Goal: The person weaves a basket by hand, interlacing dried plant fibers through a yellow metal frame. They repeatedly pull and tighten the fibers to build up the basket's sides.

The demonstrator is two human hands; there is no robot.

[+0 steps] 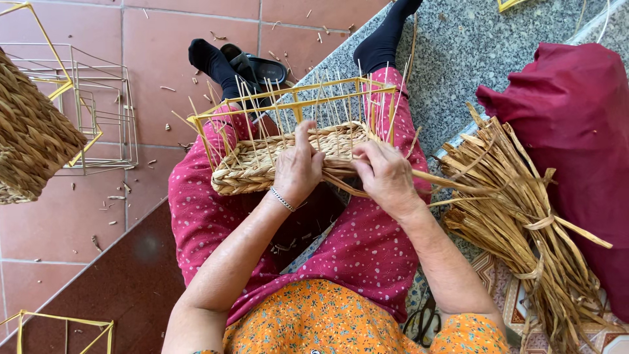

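- We see a person sitting with a half-woven basket [288, 154] on the lap, across the knees in pink dotted trousers [367, 255].
- The basket is built on a yellow wire frame [295, 103], and its lower part is already covered with braided straw; thin upright stalks stand above the woven rows.
- The left hand [298, 167] lies on the near wall of the basket, fingers curved over the top woven edge, so it is closed around the rim and presses on it. A thin bracelet [282, 198] is on this wrist.
- The right hand [386, 176] is just beside the left one, at the right end of the basket. It pinches a straw strand [452, 185] between the fingers; the strand runs from this hand toward the right.
- On the right of the person, a bundle of dry straw [517, 223] lies on the stone floor [458, 46], tied near the middle, and it touches a dark red cloth [576, 131].
- Scissors [422, 321] lie near the right elbow, partly hidden.
- On the left, on the red tiles [164, 46], there is a finished woven basket [29, 137] and empty wire frames [98, 98] beside it.
- Another yellow frame [59, 328] shows in the lower left corner.
- A black sandal [255, 65] lies near the feet in black socks.
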